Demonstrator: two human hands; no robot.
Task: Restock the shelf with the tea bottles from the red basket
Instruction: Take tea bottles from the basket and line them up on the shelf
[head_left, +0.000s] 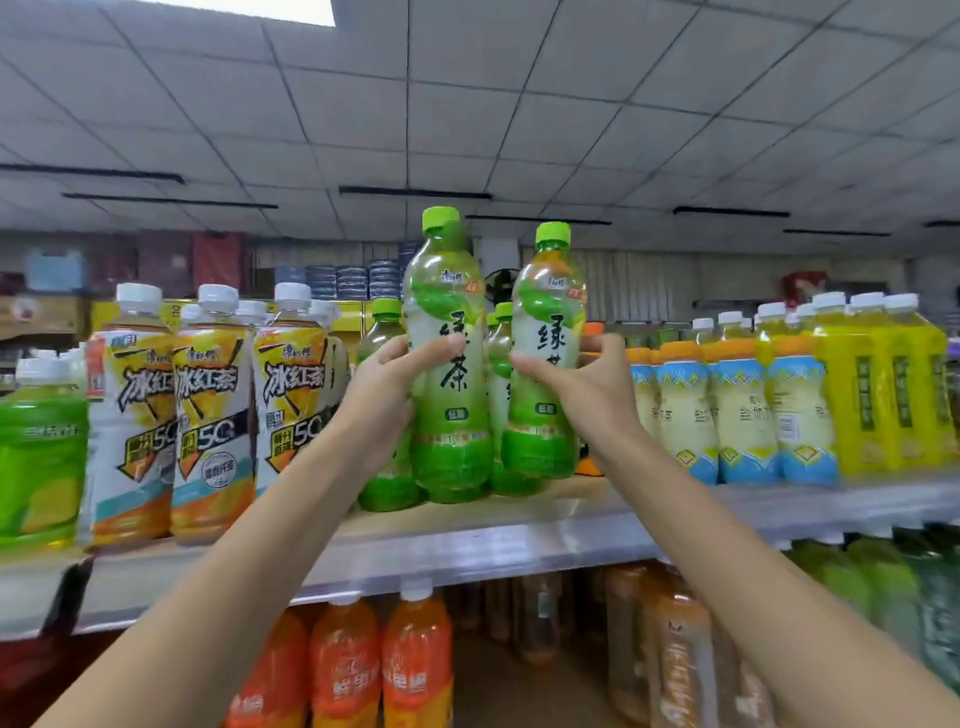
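Green tea bottles went up two at a time at mid-frame. You gripped the left bottle (449, 322) with your left hand (395, 379), fingers curled round its label. Your right hand (576, 384) held the right bottle (545, 312), thumb across the front and fingers wrapped behind. Both stood upright, green caps up, just beside each other, their bases at the front of the wooden shelf (467, 545). Whether they rested on the board could not be told.

Behind them stood more shelved green tea bottles (382, 332), with iced red tea bottles (213, 415) toward frame left and blue-and-cream bottles (743, 415) toward frame right. The red basket was out of view.

The risk, on this evidence, lay in the narrow slot. Pushed back too fast, either bottle could knock over the row behind. Released too close to the front lip, one could tip off the shelf. With both hands full, you had no free hand to catch a falling neighbour.
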